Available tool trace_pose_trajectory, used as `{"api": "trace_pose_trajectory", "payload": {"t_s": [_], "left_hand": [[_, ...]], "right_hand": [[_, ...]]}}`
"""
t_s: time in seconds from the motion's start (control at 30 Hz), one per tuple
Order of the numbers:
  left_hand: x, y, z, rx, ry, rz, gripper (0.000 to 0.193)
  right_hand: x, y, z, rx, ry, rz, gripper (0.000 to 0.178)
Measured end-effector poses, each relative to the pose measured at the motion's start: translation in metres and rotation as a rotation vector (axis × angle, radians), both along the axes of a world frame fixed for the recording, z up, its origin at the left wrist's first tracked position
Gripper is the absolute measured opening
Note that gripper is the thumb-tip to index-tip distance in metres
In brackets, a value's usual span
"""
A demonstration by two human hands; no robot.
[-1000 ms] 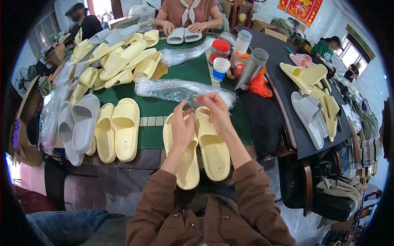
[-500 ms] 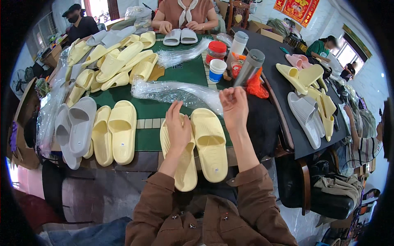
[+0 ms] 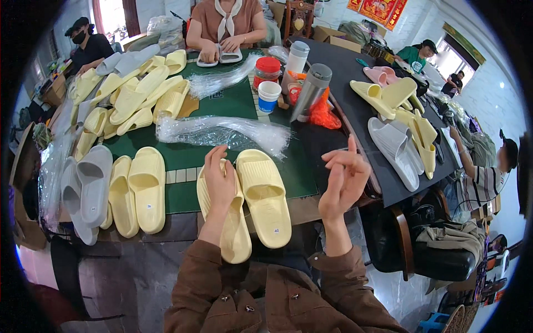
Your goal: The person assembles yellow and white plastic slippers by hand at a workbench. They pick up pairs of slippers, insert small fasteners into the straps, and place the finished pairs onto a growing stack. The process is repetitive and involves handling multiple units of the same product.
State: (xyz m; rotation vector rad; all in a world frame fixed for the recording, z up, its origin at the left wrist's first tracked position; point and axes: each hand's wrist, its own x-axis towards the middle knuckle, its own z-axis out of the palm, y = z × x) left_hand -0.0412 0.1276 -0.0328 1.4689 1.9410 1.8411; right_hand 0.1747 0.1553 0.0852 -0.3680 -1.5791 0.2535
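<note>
Two pale yellow slide sandals lie side by side at the table's front edge. My left hand rests flat on the left sandal, fingers apart. The right sandal lies free beside it. My right hand is raised off the table to the right of the pair, fingers loosely spread, holding nothing that I can see. Just beyond the sandals lies a bundle of clear plastic bags on the green mat.
More yellow and grey sandals line the left. A person across the table handles a pale pair. A cup, red-lidded jar and metal flasks stand mid-table. Sandals cover the dark table on the right.
My right hand has swung from above the bag bundle out to the right and off the sandals. My left hand has stayed on the left sandal.
</note>
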Motion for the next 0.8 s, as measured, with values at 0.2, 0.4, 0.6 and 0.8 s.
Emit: {"api": "trace_pose_trajectory", "payload": {"t_s": [0.2,0.4,0.6,0.8], "left_hand": [[-0.001,0.002,-0.005,0.003,-0.021,-0.030,0.031],[-0.002,0.004,-0.005,-0.001,0.004,-0.048,0.022],[-0.001,0.002,0.007,-0.023,0.021,-0.036,0.021],[-0.018,0.006,0.018,0.009,-0.004,-0.040,0.019]], "right_hand": [[0.005,-0.024,-0.039,-0.428,-0.451,-0.006,0.012],[0.000,-0.024,-0.099,-0.533,-0.524,-0.123,0.031],[0.000,-0.025,-0.109,-0.742,-0.705,-0.073,0.052],[-0.001,-0.029,-0.122,-0.729,-0.672,-0.010,0.049]]}}
